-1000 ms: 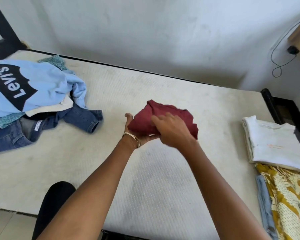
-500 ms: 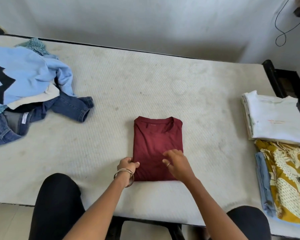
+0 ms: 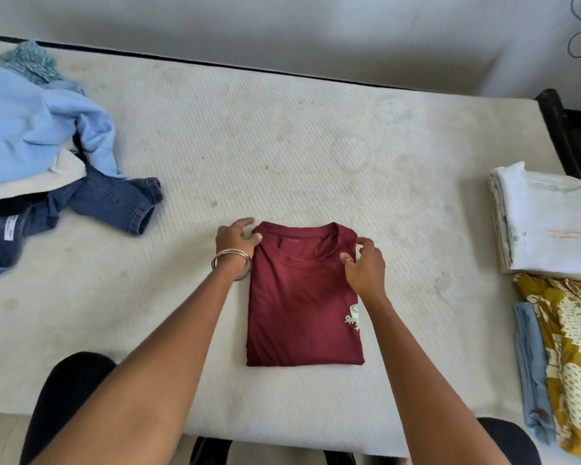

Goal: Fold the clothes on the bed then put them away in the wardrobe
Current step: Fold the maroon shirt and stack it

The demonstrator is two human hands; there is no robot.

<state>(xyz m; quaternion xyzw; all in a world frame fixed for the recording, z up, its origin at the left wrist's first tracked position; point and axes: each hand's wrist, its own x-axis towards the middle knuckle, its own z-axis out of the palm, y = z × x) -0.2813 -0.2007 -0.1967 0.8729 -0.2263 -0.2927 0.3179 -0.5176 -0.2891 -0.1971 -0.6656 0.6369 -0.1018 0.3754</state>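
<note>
A maroon t-shirt [image 3: 299, 303] lies folded into a neat rectangle on the white mattress [image 3: 282, 146], collar at the far end and a small green print on its right edge. My left hand [image 3: 235, 238], with bangles on the wrist, pinches the far left corner at the shoulder. My right hand [image 3: 364, 266] pinches the far right corner next to the collar. An unfolded heap sits at the left: a light blue sweatshirt [image 3: 24, 129] on top of blue jeans [image 3: 114, 203].
At the right edge lie folded clothes: a white shirt stack [image 3: 550, 223], a yellow patterned garment [image 3: 577, 347] and a pale blue piece [image 3: 530, 364]. A black bed frame [image 3: 557, 129] shows at the far right. My knees [image 3: 67, 397] press against the mattress's near edge.
The maroon shirt went from bunched in both hands above the bed to flat and folded on the mattress. My hands then slid from its near edge up to its collar corners.
</note>
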